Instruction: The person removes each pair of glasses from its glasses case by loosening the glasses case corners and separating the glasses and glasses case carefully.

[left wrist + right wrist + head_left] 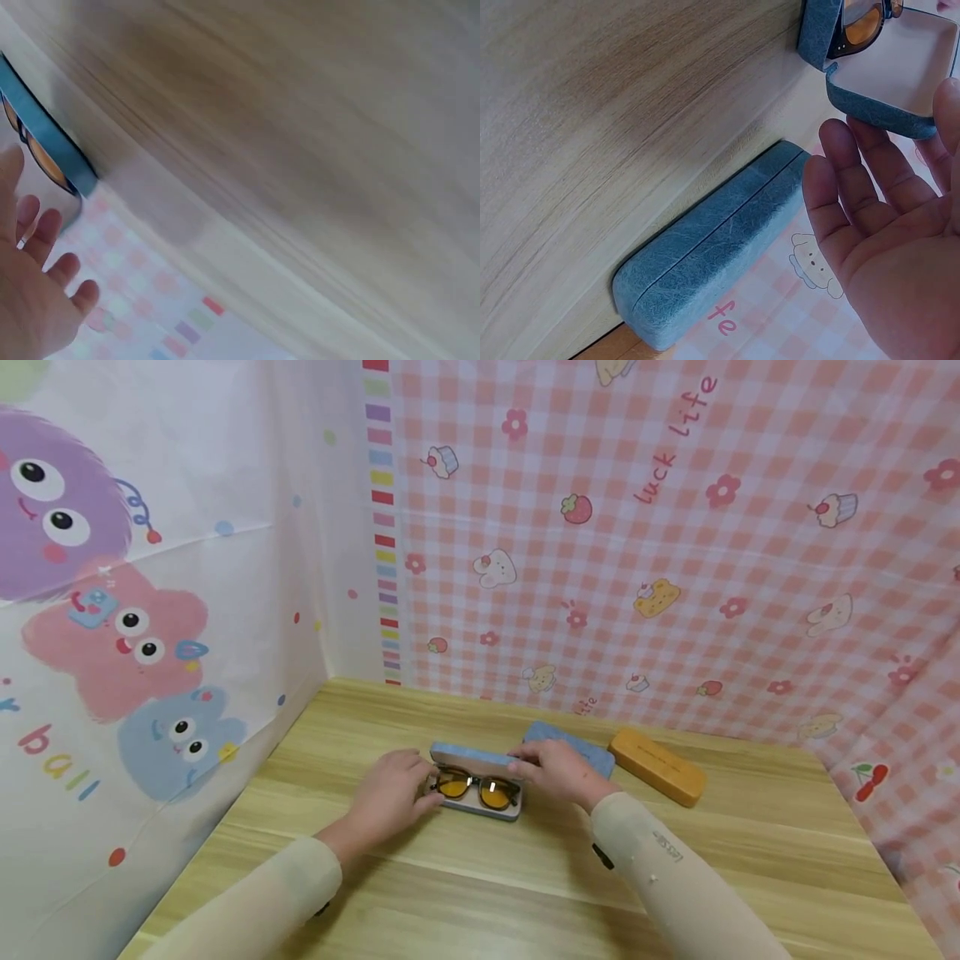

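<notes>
An open blue glasses case [517,814] with a pale lining lies on the table. Inside sit dark-framed glasses [495,793] with amber lenses, folded or not I cannot tell. My right hand [558,768] holds the raised lid [892,82] at its right end, the thumb at the inner rim and fingers behind. At the case's left end is my left hand [390,789], fingers loosely bent, thumb and fingertips close to the glasses; in the left wrist view the hand [34,292] shows no clear grip. Whether it touches them is unclear.
A closed blue case [712,240] lies behind my right hand, partly hidden in the head view. Right of it rests a closed orange-yellow case [660,767]. The wood-grain table [450,893] meets a pink checked cloth [465,610] at the back and a white printed cloth [255,610] on the left.
</notes>
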Motion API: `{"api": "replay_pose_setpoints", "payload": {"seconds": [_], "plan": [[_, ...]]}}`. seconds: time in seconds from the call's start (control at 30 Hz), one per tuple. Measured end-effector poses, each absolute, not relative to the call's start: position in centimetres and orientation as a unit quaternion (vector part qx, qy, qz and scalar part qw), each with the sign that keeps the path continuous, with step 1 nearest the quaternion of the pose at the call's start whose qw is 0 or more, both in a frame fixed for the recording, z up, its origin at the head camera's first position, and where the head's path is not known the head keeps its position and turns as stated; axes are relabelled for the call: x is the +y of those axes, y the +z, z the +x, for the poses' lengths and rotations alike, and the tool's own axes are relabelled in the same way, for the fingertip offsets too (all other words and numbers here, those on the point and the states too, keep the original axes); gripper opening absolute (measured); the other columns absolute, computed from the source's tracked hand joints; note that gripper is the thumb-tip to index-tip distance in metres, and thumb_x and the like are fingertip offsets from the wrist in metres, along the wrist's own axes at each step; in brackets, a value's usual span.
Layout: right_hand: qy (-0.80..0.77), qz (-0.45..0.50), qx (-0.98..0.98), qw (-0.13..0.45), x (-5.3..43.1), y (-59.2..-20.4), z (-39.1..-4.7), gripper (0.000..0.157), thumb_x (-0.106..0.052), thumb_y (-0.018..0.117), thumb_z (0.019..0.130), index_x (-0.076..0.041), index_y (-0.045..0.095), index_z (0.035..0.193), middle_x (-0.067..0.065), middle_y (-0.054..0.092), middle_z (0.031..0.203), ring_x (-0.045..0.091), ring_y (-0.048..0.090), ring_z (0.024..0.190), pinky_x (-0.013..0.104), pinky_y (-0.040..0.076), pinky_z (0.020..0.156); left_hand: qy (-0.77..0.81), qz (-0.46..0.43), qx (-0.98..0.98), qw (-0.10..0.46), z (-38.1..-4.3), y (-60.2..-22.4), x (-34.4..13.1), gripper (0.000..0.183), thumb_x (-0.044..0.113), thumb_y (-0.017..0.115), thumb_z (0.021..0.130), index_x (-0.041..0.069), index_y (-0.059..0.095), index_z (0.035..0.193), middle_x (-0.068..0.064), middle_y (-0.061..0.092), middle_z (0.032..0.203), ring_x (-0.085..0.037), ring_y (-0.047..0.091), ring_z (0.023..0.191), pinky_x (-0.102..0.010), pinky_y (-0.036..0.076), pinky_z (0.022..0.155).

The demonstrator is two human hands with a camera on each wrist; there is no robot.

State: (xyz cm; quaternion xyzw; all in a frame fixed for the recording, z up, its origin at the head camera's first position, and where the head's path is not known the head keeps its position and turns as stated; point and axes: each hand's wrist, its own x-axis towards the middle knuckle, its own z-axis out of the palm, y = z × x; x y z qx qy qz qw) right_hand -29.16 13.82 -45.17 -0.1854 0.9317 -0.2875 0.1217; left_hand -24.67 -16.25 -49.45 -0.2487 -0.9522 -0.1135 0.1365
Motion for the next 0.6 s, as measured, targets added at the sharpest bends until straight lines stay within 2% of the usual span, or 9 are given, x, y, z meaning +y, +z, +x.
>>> {"api": "replay_pose_setpoints", "payload": {"seconds": [0.13,0.23,0.33,0.43,0.6], "plan": [[-0.286,-0.187,0.932,0.122,13.6,-45.2,-29.1,0.034,-0.036,0.063,0.109,-0.023,0.072,0.139,-0.006,0.077,0.119,0.011,0.070,0.106,0.039,0.062,0.091,-0.038,-0.292,-0.935,0.197,-24.4,-49.4,-14.9,0.032,0.039,0.080,0.097,0.013,0.076,0.115,-0.002,0.077,0.116,-0.028,0.070,0.123,-0.045,0.051,0.115],[-0.285,-0.190,0.932,0.123,13.6,-45.3,-29.1,0.034,-0.037,0.063,0.109,-0.023,0.072,0.138,-0.006,0.077,0.117,0.011,0.070,0.105,0.039,0.062,0.090,0.001,-0.297,-0.922,0.249,-24.3,-49.5,-14.0,0.025,0.036,0.081,0.096,0.015,0.076,0.109,0.002,0.078,0.110,-0.021,0.073,0.108,-0.039,0.059,0.099],[-0.283,-0.190,0.932,0.124,13.6,-45.3,-29.1,0.035,-0.038,0.063,0.109,-0.023,0.072,0.139,-0.005,0.077,0.118,0.012,0.070,0.106,0.039,0.062,0.091,0.015,-0.302,-0.909,0.288,-24.4,-49.6,-13.1,0.019,0.031,0.083,0.094,0.016,0.075,0.102,0.003,0.078,0.104,-0.019,0.072,0.099,-0.035,0.060,0.084],[-0.282,-0.189,0.933,0.120,13.8,-45.3,-29.2,0.035,-0.037,0.063,0.108,-0.022,0.072,0.139,-0.004,0.077,0.120,0.013,0.071,0.107,0.040,0.062,0.091,0.023,-0.316,-0.902,0.295,-24.6,-49.6,-12.1,0.019,0.029,0.084,0.094,0.014,0.075,0.101,0.001,0.077,0.103,-0.020,0.071,0.099,-0.035,0.060,0.085],[-0.278,-0.196,0.934,0.113,13.8,-45.4,-29.5,0.034,-0.036,0.064,0.108,-0.021,0.074,0.136,-0.004,0.078,0.117,0.012,0.072,0.102,0.038,0.062,0.088,0.043,-0.321,-0.907,0.268,-24.7,-49.7,-10.6,0.023,0.030,0.082,0.096,0.011,0.076,0.107,-0.002,0.076,0.105,-0.020,0.071,0.101,-0.035,0.060,0.093]]}}
